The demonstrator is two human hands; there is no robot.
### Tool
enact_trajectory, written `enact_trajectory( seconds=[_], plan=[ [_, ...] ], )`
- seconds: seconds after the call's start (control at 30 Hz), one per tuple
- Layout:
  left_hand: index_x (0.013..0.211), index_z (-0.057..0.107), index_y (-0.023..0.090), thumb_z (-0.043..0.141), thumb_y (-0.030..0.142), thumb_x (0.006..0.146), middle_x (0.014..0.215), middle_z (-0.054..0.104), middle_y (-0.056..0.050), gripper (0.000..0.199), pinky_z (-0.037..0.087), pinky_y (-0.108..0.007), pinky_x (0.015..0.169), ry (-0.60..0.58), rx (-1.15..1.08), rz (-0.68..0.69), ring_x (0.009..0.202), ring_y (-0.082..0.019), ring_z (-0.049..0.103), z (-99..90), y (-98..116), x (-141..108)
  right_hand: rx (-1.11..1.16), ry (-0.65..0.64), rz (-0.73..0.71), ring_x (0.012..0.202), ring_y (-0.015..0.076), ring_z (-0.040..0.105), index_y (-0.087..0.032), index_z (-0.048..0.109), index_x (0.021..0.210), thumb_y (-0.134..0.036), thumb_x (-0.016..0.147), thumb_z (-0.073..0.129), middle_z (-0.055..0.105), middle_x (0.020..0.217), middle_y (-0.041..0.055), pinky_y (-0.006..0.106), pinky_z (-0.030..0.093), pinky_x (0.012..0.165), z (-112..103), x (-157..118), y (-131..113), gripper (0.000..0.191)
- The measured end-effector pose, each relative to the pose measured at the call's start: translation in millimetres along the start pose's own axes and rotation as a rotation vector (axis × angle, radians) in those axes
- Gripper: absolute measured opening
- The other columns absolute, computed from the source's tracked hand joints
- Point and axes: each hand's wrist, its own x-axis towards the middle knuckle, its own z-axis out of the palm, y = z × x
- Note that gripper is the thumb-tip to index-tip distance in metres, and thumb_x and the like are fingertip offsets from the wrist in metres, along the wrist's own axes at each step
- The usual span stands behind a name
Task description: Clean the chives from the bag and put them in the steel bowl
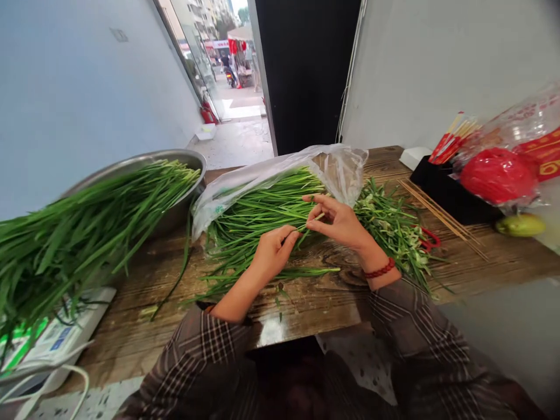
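Observation:
My left hand [275, 251] is closed on a thin garlic chive, with thumb and forefinger together above the table. My right hand [335, 221] pinches the pale end of the chive [312, 226] between thumb and finger, its forefinger raised. Behind both hands lies a large bunch of garlic chives [266, 204], partly covered by a clear plastic bag [271, 163]. Right of my right hand is a heap of trimmed scraps and pale ends [389, 227]. A few loose chives lie on the table below my hands.
A steel basin [175, 153] heaped with chives [109, 204] stands at left, beside a white device with cables [83, 318]. At right are wooden skewers [437, 216], a black box [455, 189], a red plastic bundle [499, 178] and a yellow-green fruit [520, 225] on the wooden table [153, 332].

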Motion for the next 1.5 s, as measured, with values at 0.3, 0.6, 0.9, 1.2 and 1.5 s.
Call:
enact_trajectory(
  seconds=[0.3,0.6,0.9,1.2,1.5],
  plan=[
    [0.078,0.065,0.016,0.042,0.032,0.094,0.071,0.066,-0.002,0.033,0.041,-0.025,0.064,-0.015,0.011,0.013,0.067,-0.015,0.058,0.9,0.3,-3.6,-0.123,-0.13,0.022,0.066,0.0135,0.06,-0.022,0.052,0.131,-0.031,0.078,0.071,0.066,0.077,-0.0014,0.028,0.049,0.065,-24.3,-8.9,-4.3,0.057],
    [0.074,0.064,0.016,0.042,0.032,0.093,0.068,0.065,-0.001,0.034,0.038,-0.024,0.062,0.016,0.078,-0.002,0.063,-0.014,0.057,-5.9,-2.2,-3.0,-0.436,0.178,-0.104,0.077,0.019,0.063,-0.021,0.071,0.073,-0.038,0.084,0.065,0.069,0.078,0.0035,0.035,0.05,0.078,-63.5,-20.0,-7.4,0.02],
    [0.077,0.066,0.015,0.044,0.027,0.093,0.068,0.064,0.0,0.029,0.038,-0.024,0.061,-0.001,0.032,0.025,0.063,-0.013,0.057,-1.3,-0.5,-4.6,-0.467,-0.028,-0.289,0.083,0.0194,0.063,-0.024,0.071,0.092,-0.034,0.083,0.07,0.07,0.086,0.0034,0.035,0.047,0.08,-25.6,-10.0,-7.8,0.014],
    [0.09,0.066,0.018,0.039,0.03,0.099,0.072,0.062,-0.003,0.03,0.035,-0.026,0.057,0.146,0.52,0.231,0.062,-0.015,0.055,6.1,-1.7,-12.3,-0.23,0.126,-0.099,0.069,0.0138,0.055,-0.02,0.066,0.074,-0.034,0.085,0.065,0.064,0.072,0.0004,0.028,0.042,0.065,-3.8,-8.9,0.2,0.018],
    [0.092,0.063,0.02,0.04,0.027,0.099,0.072,0.058,-0.003,0.025,0.033,-0.028,0.057,0.199,0.717,0.305,0.061,-0.016,0.052,4.1,-1.9,-14.4,0.014,0.554,-0.035,0.055,0.0099,0.042,-0.019,0.056,0.06,-0.044,0.086,0.061,0.047,0.056,-0.0037,0.024,0.036,0.056,-29.8,-8.5,9.5,0.036]
  ],
)
